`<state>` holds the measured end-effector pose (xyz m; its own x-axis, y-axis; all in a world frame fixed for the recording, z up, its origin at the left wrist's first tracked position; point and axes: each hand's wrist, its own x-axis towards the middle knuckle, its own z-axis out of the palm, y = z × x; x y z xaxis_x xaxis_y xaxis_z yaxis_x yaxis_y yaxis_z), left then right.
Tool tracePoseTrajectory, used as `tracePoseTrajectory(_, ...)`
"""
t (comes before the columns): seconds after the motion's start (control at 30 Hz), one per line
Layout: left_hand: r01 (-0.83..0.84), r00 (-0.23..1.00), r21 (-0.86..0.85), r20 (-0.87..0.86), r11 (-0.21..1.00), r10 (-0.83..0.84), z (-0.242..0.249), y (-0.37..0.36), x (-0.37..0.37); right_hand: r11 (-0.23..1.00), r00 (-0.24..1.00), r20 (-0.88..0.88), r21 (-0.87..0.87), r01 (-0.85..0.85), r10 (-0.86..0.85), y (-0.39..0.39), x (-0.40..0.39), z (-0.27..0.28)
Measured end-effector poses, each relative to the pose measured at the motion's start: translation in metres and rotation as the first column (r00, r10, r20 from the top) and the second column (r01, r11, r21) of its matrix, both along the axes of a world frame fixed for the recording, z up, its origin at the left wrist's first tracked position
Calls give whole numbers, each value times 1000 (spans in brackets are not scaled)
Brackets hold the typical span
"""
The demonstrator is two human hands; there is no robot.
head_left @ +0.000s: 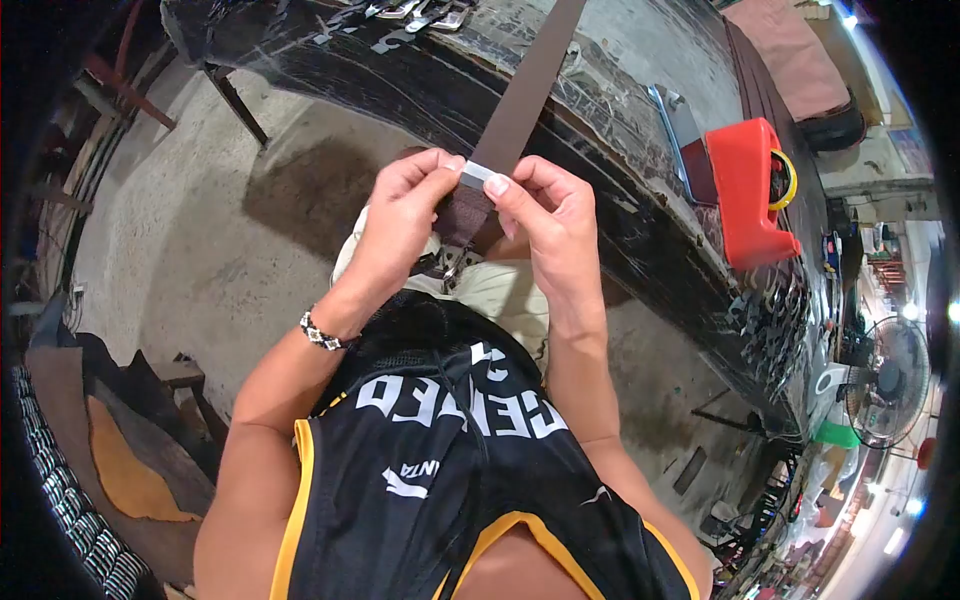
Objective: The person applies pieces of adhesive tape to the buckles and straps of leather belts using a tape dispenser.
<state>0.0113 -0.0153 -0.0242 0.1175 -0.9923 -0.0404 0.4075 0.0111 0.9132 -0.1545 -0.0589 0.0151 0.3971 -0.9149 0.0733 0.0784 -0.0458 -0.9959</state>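
A long brown leather belt strap (525,100) runs from the table top down to my lap. Across it sits a short whitish band (478,175), pinched from both sides. My left hand (405,205) grips the band's left end between thumb and forefinger. At the other end, the thumb of my right hand (550,215) presses on the band, fingers curled behind the strap. Below the band the strap's underside looks darker and rough. Shiny metal (455,265), buckle-like, shows beneath my hands near my waist.
A dark, plastic-covered table (620,140) stands in front. On it are a red tape dispenser (740,190) with a yellow roll, a blue-edged flat item (672,140), metal buckles (425,12) and a heap of metal pieces (765,325). Leather sheets (130,430) lie left; a fan (888,380) stands right.
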Motion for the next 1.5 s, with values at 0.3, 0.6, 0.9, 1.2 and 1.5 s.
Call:
tracePoseTrajectory(0.3,164,986,119,9,979,-166,4,-4,8,1000,1000,3,22,-14,14,3,-2,4)
tracePoseTrajectory(0.6,41,954,-254,298,966,37,26,-1,4,999,999,32,39,-2,0,0,-7,13)
tracePoseTrajectory(0.9,44,991,-201,129,979,-18,18,-2,1,999,997,75,44,-14,10,4,-9,16)
tracePoseTrajectory(1.2,50,955,-234,295,971,22,32,2,1,999,1000,-4,-21,28,-28,6,-8,16)
tracePoseTrajectory(1.5,245,882,-114,438,963,-173,44,-11,25,998,998,-60,-60,5,-8,1,-12,8)
